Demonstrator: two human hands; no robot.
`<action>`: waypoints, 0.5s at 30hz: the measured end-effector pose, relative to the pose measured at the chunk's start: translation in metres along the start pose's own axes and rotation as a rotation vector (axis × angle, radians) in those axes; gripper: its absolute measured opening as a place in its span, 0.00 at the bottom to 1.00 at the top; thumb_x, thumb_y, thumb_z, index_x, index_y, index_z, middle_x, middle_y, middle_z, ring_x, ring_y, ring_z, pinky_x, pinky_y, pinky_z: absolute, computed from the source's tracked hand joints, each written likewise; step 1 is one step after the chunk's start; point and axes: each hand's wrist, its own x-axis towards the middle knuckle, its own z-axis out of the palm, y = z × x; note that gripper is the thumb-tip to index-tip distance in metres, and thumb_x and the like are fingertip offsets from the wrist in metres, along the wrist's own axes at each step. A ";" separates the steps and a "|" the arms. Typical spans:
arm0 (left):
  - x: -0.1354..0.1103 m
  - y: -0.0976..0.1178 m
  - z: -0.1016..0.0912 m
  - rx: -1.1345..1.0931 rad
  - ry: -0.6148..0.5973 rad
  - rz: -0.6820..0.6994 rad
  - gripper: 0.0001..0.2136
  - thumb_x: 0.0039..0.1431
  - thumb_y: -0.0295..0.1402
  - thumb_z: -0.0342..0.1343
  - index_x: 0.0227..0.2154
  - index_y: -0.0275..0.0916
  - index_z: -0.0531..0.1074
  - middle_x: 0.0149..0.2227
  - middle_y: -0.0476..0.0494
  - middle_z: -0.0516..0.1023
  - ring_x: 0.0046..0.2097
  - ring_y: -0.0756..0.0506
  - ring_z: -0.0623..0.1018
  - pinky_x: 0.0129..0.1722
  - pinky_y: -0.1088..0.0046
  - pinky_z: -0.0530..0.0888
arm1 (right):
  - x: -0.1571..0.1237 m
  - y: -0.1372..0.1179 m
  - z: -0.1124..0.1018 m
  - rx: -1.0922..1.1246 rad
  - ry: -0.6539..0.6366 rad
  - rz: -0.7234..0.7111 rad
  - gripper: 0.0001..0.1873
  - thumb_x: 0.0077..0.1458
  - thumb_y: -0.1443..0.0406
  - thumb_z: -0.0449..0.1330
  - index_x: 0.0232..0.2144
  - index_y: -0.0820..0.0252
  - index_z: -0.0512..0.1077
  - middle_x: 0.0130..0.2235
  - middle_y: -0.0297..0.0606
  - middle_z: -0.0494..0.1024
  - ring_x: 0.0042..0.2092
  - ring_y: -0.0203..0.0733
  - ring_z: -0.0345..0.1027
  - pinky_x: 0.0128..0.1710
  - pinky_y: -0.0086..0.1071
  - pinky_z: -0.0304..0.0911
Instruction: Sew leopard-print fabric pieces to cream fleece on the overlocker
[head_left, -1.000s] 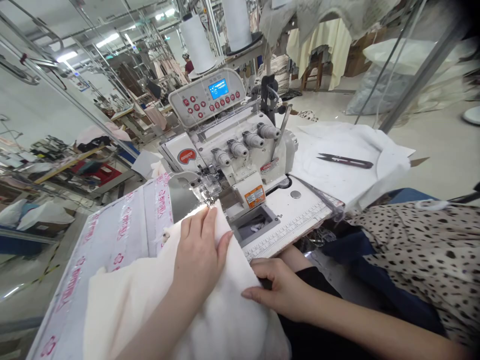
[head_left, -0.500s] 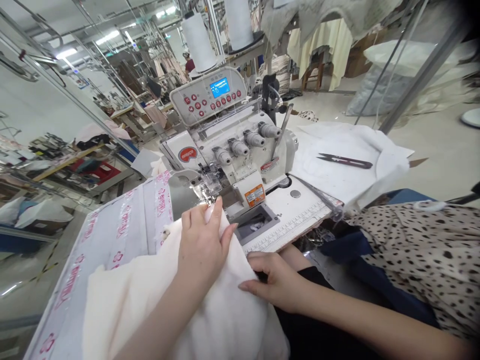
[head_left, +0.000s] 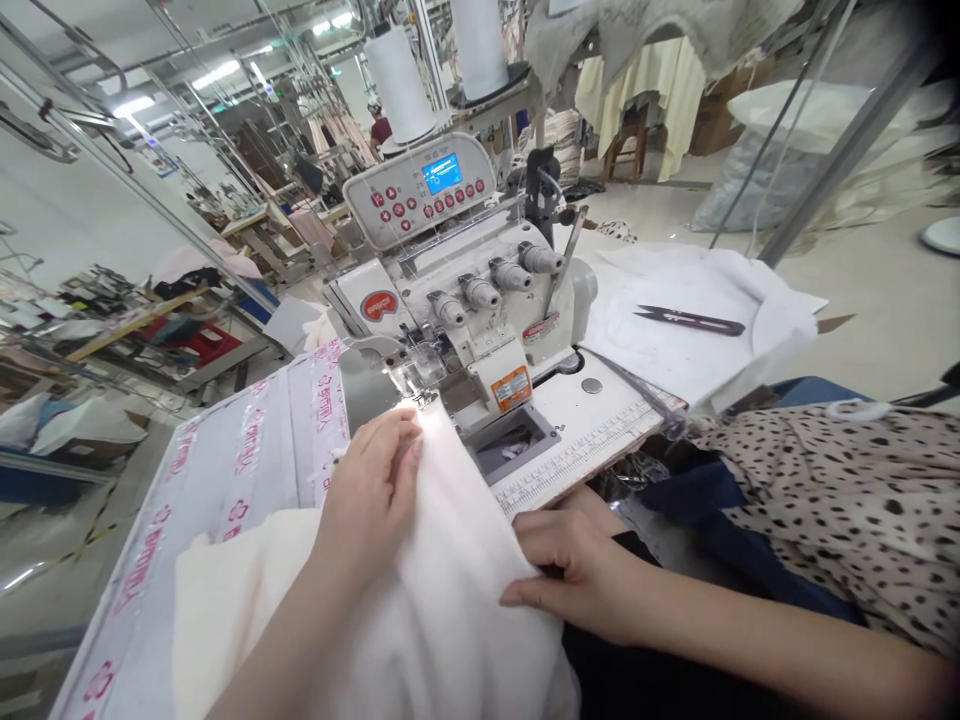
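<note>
- The cream fabric is bunching over the near left of the table, its top edge reaching the presser foot of the overlock machine.
- The left hand is resting flat on the fabric, fingers together, not gripping.
- The right hand is curling narrowly around the fabric's right fold, holding it.
- Thread snips are lying on a white cloth beyond the table's far right corner.

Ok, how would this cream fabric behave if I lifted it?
Likely floppy: the cream fabric sags in soft folds between the left hand and right hand. Probably light for its bulk, given the puffy drape, and may slide if released.
</note>
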 end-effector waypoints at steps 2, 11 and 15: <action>0.006 -0.002 -0.001 -0.019 -0.005 0.002 0.07 0.59 0.32 0.43 0.36 0.40 0.65 0.47 0.44 0.68 0.49 0.46 0.68 0.47 0.67 0.65 | 0.002 0.004 0.003 -0.063 0.034 -0.023 0.19 0.52 0.59 0.58 0.15 0.64 0.62 0.25 0.33 0.64 0.27 0.32 0.59 0.26 0.26 0.52; 0.040 -0.020 -0.003 0.027 0.011 -0.048 0.04 0.57 0.28 0.42 0.30 0.39 0.61 0.34 0.46 0.66 0.41 0.46 0.67 0.41 0.68 0.64 | 0.023 -0.003 -0.007 -0.201 0.138 -0.022 0.23 0.52 0.60 0.58 0.13 0.63 0.53 0.24 0.31 0.60 0.26 0.30 0.57 0.25 0.24 0.50; 0.055 -0.031 -0.001 0.092 0.035 -0.094 0.04 0.55 0.27 0.42 0.26 0.39 0.58 0.31 0.45 0.64 0.38 0.45 0.66 0.38 0.67 0.65 | 0.039 0.000 -0.010 -0.177 0.187 -0.093 0.23 0.53 0.60 0.57 0.14 0.62 0.51 0.23 0.31 0.58 0.27 0.31 0.56 0.25 0.25 0.50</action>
